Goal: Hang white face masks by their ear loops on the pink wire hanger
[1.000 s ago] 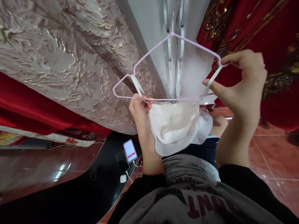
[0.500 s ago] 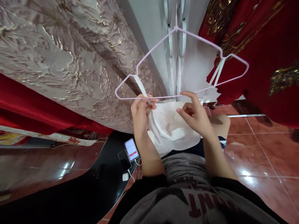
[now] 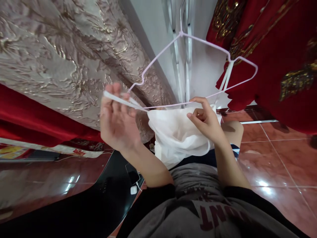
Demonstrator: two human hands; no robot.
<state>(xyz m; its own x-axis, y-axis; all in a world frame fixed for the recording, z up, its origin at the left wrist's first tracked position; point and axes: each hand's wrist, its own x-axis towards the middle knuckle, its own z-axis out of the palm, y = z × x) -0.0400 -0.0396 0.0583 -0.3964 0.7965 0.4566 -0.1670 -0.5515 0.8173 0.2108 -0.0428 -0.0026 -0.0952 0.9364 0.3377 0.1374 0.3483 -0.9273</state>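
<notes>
The narrow white right strap (image 3: pixel 227 76) of the white fabric garment (image 3: pixel 168 127) sits in the right notch of the thin pink hanger (image 3: pixel 205 42); the left strap (image 3: pixel 119 99) loops over the left hand (image 3: pixel 121 127). A small white block (image 3: pixel 133 190) lies before a dark rectangular phone (image 3: pixel 132 174) near the black surface (image 3: pixel 74 211)'s right edge.

White garment (image 3: pixel 178 130) with one strap on a pink hanger (image 3: pixel 181 34)

The hanger is a thin, pale pink frame with a hook (image 3: pixel 181 18) at its top, a notch in each sloping arm and a straight bar along the bottom; it is tilted, its left side lower than its right, and its left tip is hidden. The garment, soft, rumpled and sagging in loose folds, lies below the hanger's bar. Its right strap (image 3: pixel 227 77), a narrow white band, is looped over the hanger's right notch. Its left strap (image 3: pixel 119 98) is off the hanger's left notch, drawn out sideways toward the hanger's left end.
</notes>
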